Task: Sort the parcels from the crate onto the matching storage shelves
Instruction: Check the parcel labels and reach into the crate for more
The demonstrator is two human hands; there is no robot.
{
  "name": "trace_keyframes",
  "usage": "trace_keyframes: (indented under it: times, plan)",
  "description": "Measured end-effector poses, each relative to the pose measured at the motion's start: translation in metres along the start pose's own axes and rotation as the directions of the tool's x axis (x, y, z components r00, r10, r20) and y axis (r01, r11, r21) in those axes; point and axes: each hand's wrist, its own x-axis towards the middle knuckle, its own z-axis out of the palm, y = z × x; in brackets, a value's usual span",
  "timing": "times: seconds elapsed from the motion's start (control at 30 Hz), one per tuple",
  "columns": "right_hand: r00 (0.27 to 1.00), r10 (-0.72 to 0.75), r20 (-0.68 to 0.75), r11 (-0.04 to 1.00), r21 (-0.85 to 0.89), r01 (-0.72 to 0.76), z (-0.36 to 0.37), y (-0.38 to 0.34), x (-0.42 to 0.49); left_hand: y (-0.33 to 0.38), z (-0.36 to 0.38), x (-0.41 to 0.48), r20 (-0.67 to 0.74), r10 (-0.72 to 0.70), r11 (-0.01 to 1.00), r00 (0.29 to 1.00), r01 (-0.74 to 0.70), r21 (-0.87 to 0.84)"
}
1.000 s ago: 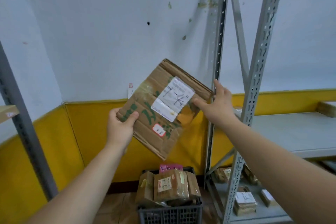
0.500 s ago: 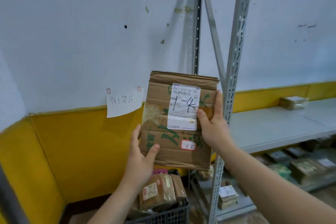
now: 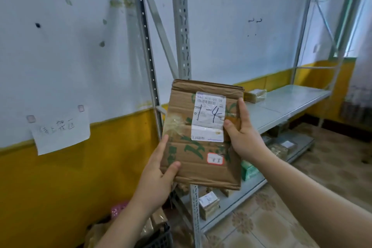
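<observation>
Both hands, left hand (image 3: 155, 179) and right hand (image 3: 244, 139), grip parcel (image 3: 201, 147) marked 1-4 by its edges; misreading risks wrong shelf (image 3: 291, 98).

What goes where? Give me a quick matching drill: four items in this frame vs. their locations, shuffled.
Items:
1. cardboard parcel
2. paper note
3. taped parcel
4. black crate

Places:
A. middle shelf, far back
B. floor, bottom edge of view
C. stuck on the wall
D. held between left hand and right hand

Pairs: 1-D, 2-C, 3-A, 4-B
</observation>
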Motion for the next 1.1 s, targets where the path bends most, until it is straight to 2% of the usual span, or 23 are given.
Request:
trace_keyframes:
  times: [0.17,0.27,0.5,0.7,0.97,1.1]
  plan:
    - [0.992,0.123,-0.035,0.984,-0.123,-0.126,-0.09,0.068,0.041,0.023,0.1,0.055,0.14,-0.015,1.0,0.99,0.013,0.014]
    - [0.979,0.202,-0.018,0.97,-0.137,-0.203,-0.144,0.111,0.068,0.035,0.167,0.092,0.217,-0.043,0.999,0.975,0.036,0.036]
    - [0.94,0.335,0.065,0.935,-0.146,-0.324,-0.211,0.194,0.139,0.039,0.271,0.165,0.251,-0.124,0.988,0.96,0.098,0.116]
    - [0.91,0.383,0.161,0.918,-0.179,-0.355,-0.191,0.23,0.21,0.007,0.298,0.226,0.212,-0.233,0.965,0.949,0.199,0.171]
    - [0.881,0.397,0.258,0.918,-0.125,-0.377,-0.104,0.289,0.338,-0.084,0.298,0.336,0.147,-0.329,0.939,0.933,0.307,0.153]
    - [0.84,0.44,0.317,0.898,-0.165,-0.408,-0.067,0.309,0.39,-0.118,0.298,0.38,0.099,-0.393,0.916,0.914,0.378,0.135]
